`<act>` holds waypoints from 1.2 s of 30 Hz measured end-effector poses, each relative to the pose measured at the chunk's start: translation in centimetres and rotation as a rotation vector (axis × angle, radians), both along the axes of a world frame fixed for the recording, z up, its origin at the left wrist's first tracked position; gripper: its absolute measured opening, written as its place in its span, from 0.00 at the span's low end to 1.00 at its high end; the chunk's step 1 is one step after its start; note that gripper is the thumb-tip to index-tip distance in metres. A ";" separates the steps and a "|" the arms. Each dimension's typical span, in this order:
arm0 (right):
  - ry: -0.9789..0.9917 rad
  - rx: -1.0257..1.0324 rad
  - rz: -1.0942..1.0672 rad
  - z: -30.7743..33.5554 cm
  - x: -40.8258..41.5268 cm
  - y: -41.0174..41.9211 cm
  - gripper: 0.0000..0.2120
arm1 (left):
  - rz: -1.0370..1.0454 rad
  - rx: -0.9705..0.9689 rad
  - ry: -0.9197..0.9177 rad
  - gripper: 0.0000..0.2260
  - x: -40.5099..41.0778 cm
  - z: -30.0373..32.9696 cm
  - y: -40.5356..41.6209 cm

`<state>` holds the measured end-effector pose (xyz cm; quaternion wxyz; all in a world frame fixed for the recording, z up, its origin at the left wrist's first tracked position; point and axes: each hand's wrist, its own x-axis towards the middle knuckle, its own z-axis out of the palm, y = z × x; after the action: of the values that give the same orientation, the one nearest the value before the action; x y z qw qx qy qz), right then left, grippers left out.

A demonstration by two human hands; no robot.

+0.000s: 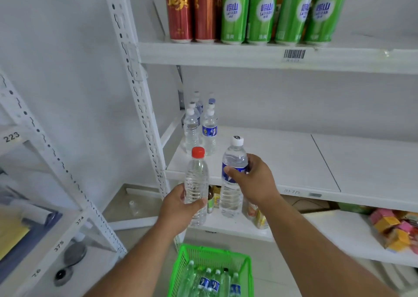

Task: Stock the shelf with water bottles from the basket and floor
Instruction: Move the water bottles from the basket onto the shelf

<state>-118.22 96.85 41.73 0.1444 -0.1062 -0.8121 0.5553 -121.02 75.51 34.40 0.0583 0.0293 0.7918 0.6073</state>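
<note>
At the bottom centre of the frame sat the green basket (181,271), nearest of all, with about six water bottles lying in it, several showing blue labels; the exact count was hard to make out where they overlapped.

Just above it, the left hand (178,208) was wrapped round the lower body of a red-capped bottle (196,183), clear and unlabelled, held upright. The right hand (253,181) gripped a white-capped bottle (233,176) round its blue label, thumb across the front, also upright. Both bottles hung in front of the edge of the middle shelf (294,161), not yet resting on it.

These looked full, so I judged each to have a fair weight for one hand. The thin ribbed plastic would give a little under a squeeze, and the smooth wall could slip if damp. The middle of the body, where the hands already were, seemed the sound place to hold; the cap end would leave the bottle swinging.

At the back left of that shelf stood the stocked bottles (200,127), roughly six in two files, the rear ones too blurred to count surely.

On the top shelf, upper centre of the frame, stood two red cans (192,11) and four green cans (282,13).
</note>
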 end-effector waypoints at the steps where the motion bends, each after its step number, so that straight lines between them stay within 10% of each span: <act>1: -0.002 -0.003 0.013 0.0 -0.4 0.6 0.16 | 0.005 -0.003 -0.004 0.17 -0.1 0.0 0.6; 36: 0.027 0.015 -0.131 -1.4 -17.6 -5.0 0.11 | -0.077 -0.091 0.028 0.21 -21.8 -1.6 -1.7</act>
<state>-135.80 91.86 40.37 0.1922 -0.1505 -0.8054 0.5401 -142.85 73.85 32.83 0.0718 0.0657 0.8175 0.5676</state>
